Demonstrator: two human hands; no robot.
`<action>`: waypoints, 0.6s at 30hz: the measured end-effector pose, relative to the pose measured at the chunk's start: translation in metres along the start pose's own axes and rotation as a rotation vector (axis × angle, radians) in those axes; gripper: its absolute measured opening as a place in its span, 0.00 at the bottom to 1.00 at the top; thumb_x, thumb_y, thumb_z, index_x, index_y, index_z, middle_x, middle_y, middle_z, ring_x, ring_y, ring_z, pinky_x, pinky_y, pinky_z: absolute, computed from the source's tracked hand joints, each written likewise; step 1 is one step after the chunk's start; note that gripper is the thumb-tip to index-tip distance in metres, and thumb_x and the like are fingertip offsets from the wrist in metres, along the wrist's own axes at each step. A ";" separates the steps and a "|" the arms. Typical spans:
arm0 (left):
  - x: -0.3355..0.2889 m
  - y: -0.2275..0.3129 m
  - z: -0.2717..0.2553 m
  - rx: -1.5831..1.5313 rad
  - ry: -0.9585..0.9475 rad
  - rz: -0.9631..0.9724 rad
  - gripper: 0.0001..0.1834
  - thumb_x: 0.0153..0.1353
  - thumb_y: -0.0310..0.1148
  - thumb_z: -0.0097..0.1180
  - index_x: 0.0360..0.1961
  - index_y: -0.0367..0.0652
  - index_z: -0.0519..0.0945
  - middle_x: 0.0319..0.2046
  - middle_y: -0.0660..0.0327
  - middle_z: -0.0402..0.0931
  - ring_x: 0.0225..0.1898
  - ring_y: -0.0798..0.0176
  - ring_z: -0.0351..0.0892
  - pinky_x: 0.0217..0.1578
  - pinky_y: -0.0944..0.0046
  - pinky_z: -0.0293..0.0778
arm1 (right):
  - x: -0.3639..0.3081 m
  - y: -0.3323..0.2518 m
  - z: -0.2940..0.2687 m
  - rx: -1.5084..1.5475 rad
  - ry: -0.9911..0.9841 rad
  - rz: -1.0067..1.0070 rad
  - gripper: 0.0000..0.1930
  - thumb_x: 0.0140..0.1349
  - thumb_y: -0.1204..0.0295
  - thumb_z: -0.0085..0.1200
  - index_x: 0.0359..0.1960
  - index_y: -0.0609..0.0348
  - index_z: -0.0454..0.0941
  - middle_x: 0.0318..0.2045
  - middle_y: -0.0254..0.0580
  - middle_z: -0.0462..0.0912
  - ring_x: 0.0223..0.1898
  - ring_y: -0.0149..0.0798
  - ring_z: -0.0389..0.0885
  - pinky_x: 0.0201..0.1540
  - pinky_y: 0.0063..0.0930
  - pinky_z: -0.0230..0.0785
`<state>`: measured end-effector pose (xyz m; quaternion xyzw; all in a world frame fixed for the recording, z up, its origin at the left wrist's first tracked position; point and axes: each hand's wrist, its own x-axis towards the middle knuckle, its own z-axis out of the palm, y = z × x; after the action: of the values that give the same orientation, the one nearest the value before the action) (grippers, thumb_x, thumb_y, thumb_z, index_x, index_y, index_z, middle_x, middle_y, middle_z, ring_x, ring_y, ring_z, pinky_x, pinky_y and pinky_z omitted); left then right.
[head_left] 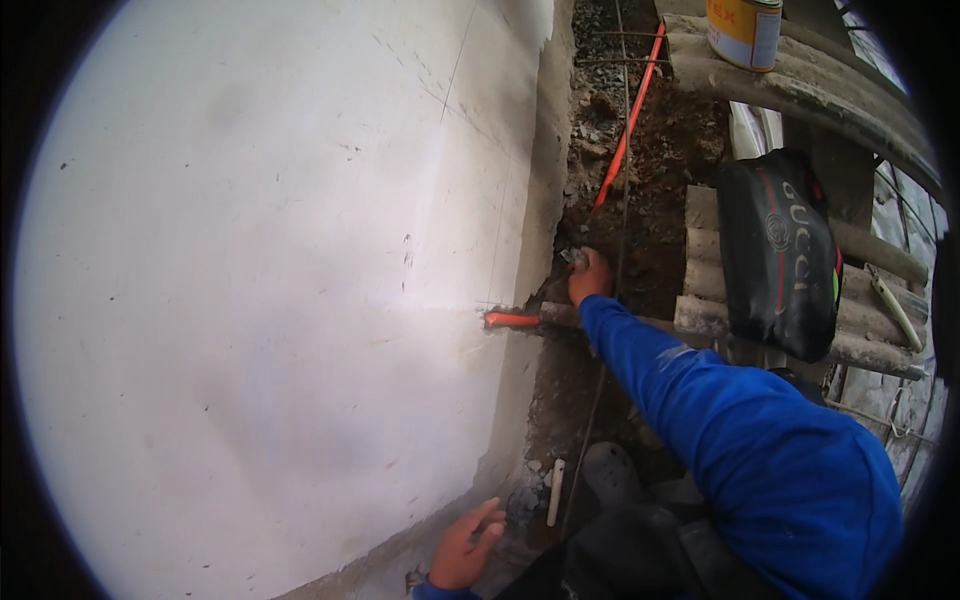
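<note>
while the right hand (590,277) pinches a small grey bit (574,257) at 12 o'clock of the orange pipe end (511,319), left hand (465,548) rests fingers spread on the white wall (260,300) base, 6 o'clock.

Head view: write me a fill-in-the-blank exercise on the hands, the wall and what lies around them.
1. The right hand, on an arm in a ___ sleeve, reaches to the rubble at the wall's edge.
2. The left hand rests at the foot of the ___ wall.
3. An ___ conduit runs through the rubble.
4. A ___ bag lies on the planks.

Missing words: blue; white; orange; black
</note>
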<state>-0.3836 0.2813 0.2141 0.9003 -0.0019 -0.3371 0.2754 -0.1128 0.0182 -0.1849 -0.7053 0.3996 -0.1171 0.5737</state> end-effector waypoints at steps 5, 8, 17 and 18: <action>0.008 -0.004 0.001 0.087 -0.015 0.004 0.26 0.74 0.45 0.55 0.68 0.44 0.75 0.53 0.51 0.86 0.54 0.51 0.85 0.58 0.56 0.76 | 0.010 0.005 0.007 -0.411 -0.166 -0.394 0.26 0.59 0.79 0.55 0.62 0.55 0.78 0.70 0.53 0.71 0.73 0.60 0.63 0.74 0.46 0.61; 0.010 -0.004 0.002 0.090 -0.015 -0.024 0.27 0.74 0.46 0.55 0.68 0.45 0.76 0.53 0.51 0.86 0.55 0.51 0.84 0.58 0.56 0.76 | 0.008 0.025 0.010 -0.583 -0.435 -0.424 0.31 0.57 0.81 0.55 0.66 0.55 0.75 0.71 0.53 0.69 0.74 0.59 0.60 0.76 0.45 0.58; 0.025 0.002 0.001 0.004 -0.124 -0.079 0.29 0.74 0.47 0.54 0.69 0.42 0.74 0.56 0.53 0.84 0.56 0.55 0.83 0.59 0.57 0.75 | -0.011 0.016 -0.013 -0.207 -0.060 -0.304 0.28 0.59 0.80 0.53 0.64 0.60 0.73 0.72 0.55 0.65 0.75 0.61 0.58 0.76 0.49 0.57; 0.028 0.005 -0.001 0.045 -0.138 -0.071 0.30 0.74 0.47 0.54 0.69 0.40 0.73 0.57 0.52 0.83 0.57 0.55 0.82 0.59 0.57 0.74 | -0.012 0.009 -0.021 -0.212 0.047 -0.310 0.27 0.61 0.79 0.53 0.64 0.61 0.73 0.71 0.56 0.65 0.75 0.63 0.58 0.75 0.50 0.57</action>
<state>-0.3601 0.2726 0.2001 0.8804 0.0034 -0.4077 0.2421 -0.1375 0.0113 -0.1831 -0.8119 0.3094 -0.1779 0.4619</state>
